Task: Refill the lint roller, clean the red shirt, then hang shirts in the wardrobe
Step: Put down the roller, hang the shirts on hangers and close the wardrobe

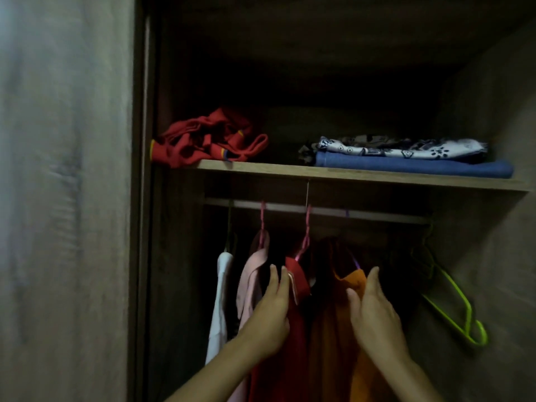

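Both hands — left hand (pixel 268 311), right hand (pixel 377 314) — flank hanging red shirt (pixel 293 329).

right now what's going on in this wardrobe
A person is arranging shirts on the wardrobe rail. The left hand is against the red shirt, which hangs on a pink hanger, and the right hand touches the orange shirt beside it. A pink and a white garment hang further left, and an empty green hanger hangs at the right. Folded clothes lie on the shelf above.
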The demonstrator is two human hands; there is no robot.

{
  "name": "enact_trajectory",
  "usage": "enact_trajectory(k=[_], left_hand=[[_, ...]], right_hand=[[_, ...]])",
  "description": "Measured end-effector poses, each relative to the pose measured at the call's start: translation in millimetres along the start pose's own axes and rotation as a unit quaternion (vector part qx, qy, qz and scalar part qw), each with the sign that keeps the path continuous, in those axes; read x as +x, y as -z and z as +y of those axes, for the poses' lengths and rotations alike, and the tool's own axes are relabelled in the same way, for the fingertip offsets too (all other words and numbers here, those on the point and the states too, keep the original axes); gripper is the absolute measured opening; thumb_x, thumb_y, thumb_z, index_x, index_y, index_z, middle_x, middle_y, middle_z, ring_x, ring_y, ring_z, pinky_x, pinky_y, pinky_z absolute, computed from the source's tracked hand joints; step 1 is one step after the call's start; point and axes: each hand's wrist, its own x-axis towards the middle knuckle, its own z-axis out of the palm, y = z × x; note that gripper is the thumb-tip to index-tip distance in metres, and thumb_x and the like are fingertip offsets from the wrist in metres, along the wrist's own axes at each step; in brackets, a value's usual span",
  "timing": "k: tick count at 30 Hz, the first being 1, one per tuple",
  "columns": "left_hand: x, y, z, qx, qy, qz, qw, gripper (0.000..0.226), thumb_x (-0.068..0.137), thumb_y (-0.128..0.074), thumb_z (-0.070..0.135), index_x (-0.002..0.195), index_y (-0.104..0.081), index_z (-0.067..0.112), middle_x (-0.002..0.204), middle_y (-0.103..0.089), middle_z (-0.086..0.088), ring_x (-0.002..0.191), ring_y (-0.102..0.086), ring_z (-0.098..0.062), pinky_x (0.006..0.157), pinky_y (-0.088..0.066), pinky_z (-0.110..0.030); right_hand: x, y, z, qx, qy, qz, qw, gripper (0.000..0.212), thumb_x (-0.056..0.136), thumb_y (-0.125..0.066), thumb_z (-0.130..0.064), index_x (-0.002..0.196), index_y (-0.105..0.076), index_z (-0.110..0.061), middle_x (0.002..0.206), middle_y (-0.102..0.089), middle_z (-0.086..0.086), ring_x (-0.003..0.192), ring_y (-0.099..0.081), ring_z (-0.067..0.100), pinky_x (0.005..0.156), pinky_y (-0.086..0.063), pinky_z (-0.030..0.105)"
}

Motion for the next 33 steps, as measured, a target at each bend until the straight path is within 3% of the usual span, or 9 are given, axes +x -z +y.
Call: enact_trajectory(k=[3,6,9,14,18,20,24,28,33], left_hand=[[2,36,11,0.037,-0.090,0.133,0.986,0.064,0.101,-0.036,0.026,0.152,0.001,0.024,0.155,0.022,0.007,0.146,0.014,-0.009,0.121,-0.002,-0.028],[19,109,26,0.059,-0.171,0.300,0.937,0.058,0.096,-0.034,0.030,0.152,-0.020,0.019,0.161,-0.001,-0.004,0.148,0.004,-0.015,0.119,-0.005,-0.025],[43,187,33,0.096,-0.159,0.401,0.897,0.053,0.095,-0.043,0.018,0.146,-0.034,0.013,0.159,-0.017,-0.012,0.148,-0.010,-0.023,0.118,-0.008,-0.026],[91,265,9,0.147,0.029,0.311,0.938,0.056,0.095,-0.050,0.027,0.144,-0.034,0.007,0.154,-0.026,-0.022,0.143,-0.025,-0.033,0.117,-0.021,-0.040],[98,281,-8,0.092,0.112,0.231,0.962,0.075,0.085,-0.062,0.039,0.145,-0.027,0.011,0.135,-0.051,-0.018,0.122,-0.051,-0.036,0.104,-0.041,-0.048],[98,282,-9,0.082,0.110,0.219,0.966,0.071,0.084,-0.063,0.038,0.144,-0.032,0.015,0.129,-0.055,-0.014,0.118,-0.054,-0.033,0.104,-0.041,-0.048],[94,282,-9,0.147,0.070,0.229,0.960,0.048,0.084,-0.059,0.048,0.121,-0.055,0.018,0.112,-0.064,-0.009,0.104,-0.060,-0.029,0.094,-0.047,-0.045],[75,281,-6,0.144,0.032,0.247,0.958,0.061,0.079,-0.051,0.070,0.116,-0.060,0.022,0.101,-0.068,-0.007,0.090,-0.064,-0.026,0.081,-0.054,-0.044],[25,259,7,0.125,-0.012,0.316,0.941,0.048,0.077,-0.046,0.063,0.099,-0.063,0.024,0.092,-0.070,-0.009,0.087,-0.064,-0.033,0.076,-0.053,-0.045]], right_hand=[[-10,20,-41,0.014,0.102,0.055,0.993,0.075,0.096,-0.037,-0.048,0.151,0.009,-0.027,0.161,-0.003,-0.007,0.146,-0.019,0.017,0.113,-0.027,0.032],[-9,46,-103,0.060,0.299,0.138,0.942,0.065,0.097,-0.044,-0.036,0.153,-0.012,-0.025,0.156,-0.017,-0.014,0.141,-0.016,0.000,0.107,-0.011,0.006],[15,62,-172,0.091,0.419,0.183,0.885,0.050,0.096,-0.049,-0.022,0.145,-0.039,-0.016,0.148,-0.040,-0.004,0.136,-0.035,0.005,0.104,-0.014,0.002],[95,63,-266,0.036,0.354,0.088,0.930,0.042,0.090,-0.058,-0.020,0.131,-0.053,-0.014,0.130,-0.056,0.008,0.118,-0.054,0.025,0.089,-0.040,0.027],[130,45,-286,0.070,0.320,-0.125,0.937,0.074,0.080,-0.072,-0.015,0.143,-0.034,-0.021,0.132,-0.053,0.008,0.125,-0.049,0.026,0.096,-0.037,0.028],[138,40,-287,0.068,0.307,-0.181,0.932,0.067,0.078,-0.073,-0.014,0.138,-0.042,-0.017,0.125,-0.057,0.007,0.121,-0.052,0.024,0.100,-0.039,0.029],[135,44,-280,0.033,0.325,-0.162,0.931,0.043,0.082,-0.068,-0.022,0.123,-0.056,-0.019,0.109,-0.061,0.002,0.099,-0.056,0.017,0.085,-0.042,0.029],[120,51,-267,0.073,0.351,-0.132,0.924,0.037,0.079,-0.066,-0.032,0.116,-0.060,-0.028,0.103,-0.067,-0.001,0.093,-0.065,0.016,0.085,-0.053,0.035],[62,71,-242,0.101,0.392,-0.034,0.914,0.042,0.077,-0.068,-0.027,0.118,-0.060,-0.032,0.084,-0.065,-0.013,0.068,-0.058,-0.008,0.059,-0.042,0.007]])
